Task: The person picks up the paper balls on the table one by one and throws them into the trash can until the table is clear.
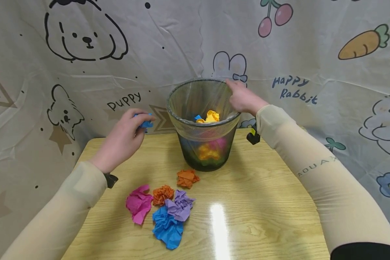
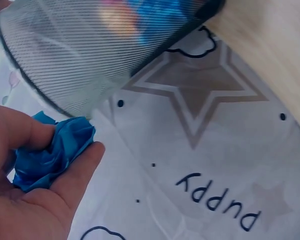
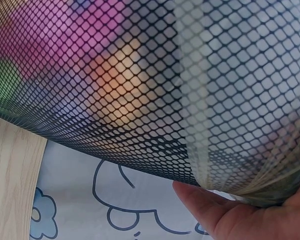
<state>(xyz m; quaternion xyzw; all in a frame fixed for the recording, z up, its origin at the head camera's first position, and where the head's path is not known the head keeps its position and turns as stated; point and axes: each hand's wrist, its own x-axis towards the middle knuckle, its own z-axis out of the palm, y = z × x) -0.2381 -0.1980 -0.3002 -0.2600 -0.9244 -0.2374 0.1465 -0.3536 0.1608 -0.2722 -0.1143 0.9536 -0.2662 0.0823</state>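
My left hand (image 1: pixel 125 135) pinches a blue crumpled paper ball (image 2: pixel 57 150) between thumb and fingers, left of the bin and at about its rim height. In the middle of the table stands a black mesh wastebasket (image 1: pixel 204 148), lined with a clear bag folded over its rim. My right hand (image 1: pixel 245 97) grips the right side of that rim, with the thumb on the outside in the right wrist view. Inside the basket lie yellow crumpled paper (image 1: pixel 212 116) and a bit of blue; pink and orange paper shows through the mesh.
In front of the basket lies an orange paper ball (image 1: pixel 187 178). Nearer to me, pink (image 1: pixel 139 204), orange (image 1: pixel 163 195), purple (image 1: pixel 181 205) and blue (image 1: pixel 168 227) paper balls sit clustered on the wooden table (image 1: pixel 263 213). A printed cloth (image 1: pixel 169 36) hangs behind.
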